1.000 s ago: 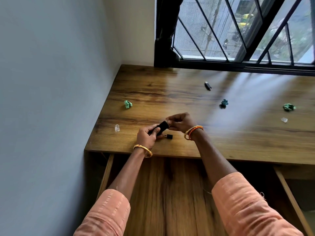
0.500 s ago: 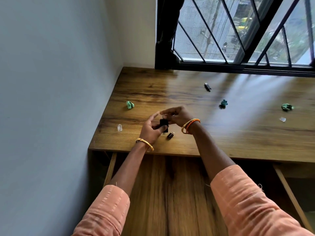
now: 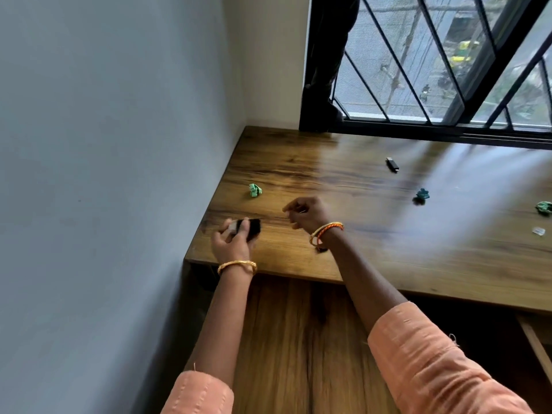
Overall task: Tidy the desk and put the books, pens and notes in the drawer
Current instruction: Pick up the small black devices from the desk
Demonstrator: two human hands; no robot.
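My left hand [image 3: 234, 242] grips a small black object [image 3: 253, 228] just above the desk's [image 3: 388, 258] front left corner. A whitish bit shows at its fingertips, blurred. My right hand [image 3: 306, 213] hovers to the right of it, apart, with its fingers curled and pinched together. I cannot tell whether anything is between them. A tiny black piece [image 3: 322, 249] lies on the desk under my right wrist. Below the desk's front edge a wooden drawer [image 3: 298, 339] is pulled out.
Crumpled green paper balls [image 3: 255, 190], [image 3: 421, 195], [image 3: 543, 207] lie scattered on the desk. A black stick-shaped item [image 3: 392, 164] lies near the window, and a small clear piece [image 3: 538, 231] at the far right. A wall runs close on the left. A second drawer's rail [image 3: 536, 342] shows at the lower right.
Both hands were together on the black object. Now my left hand has carried it left toward the desk corner and my right hand has come off it.
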